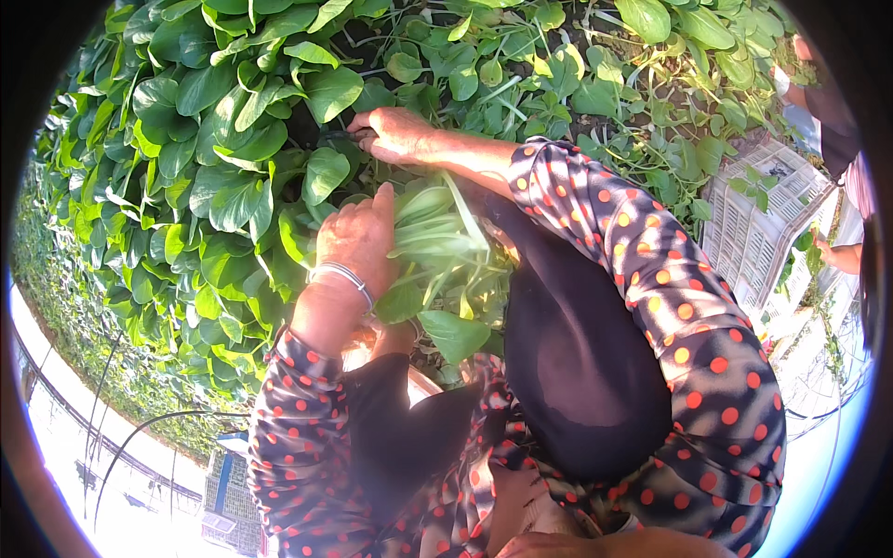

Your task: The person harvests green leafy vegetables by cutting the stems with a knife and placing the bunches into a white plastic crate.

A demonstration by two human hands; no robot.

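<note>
My left hand (356,240), with a silver bangle at the wrist, is closed around a bunch of leafy greens (436,227). Their pale green stalks point to the right and are blurred. Farther out, my right hand (394,136) reaches in at the base of the standing leafy greens (230,153). Between its fingers is a thin dark tool (338,134), whose end is hidden among leaves, so its exact kind is unclear. Beneath the held bunch, a broad loose leaf (455,335) hangs close to my knees.
Cut leaves and stalks (502,97) litter the ground beyond my right arm. White plastic crates (757,209) stand at the right, beside another person (841,132) whose hand (841,257) is near them. Thin bent hoops (167,416) rise at the lower left.
</note>
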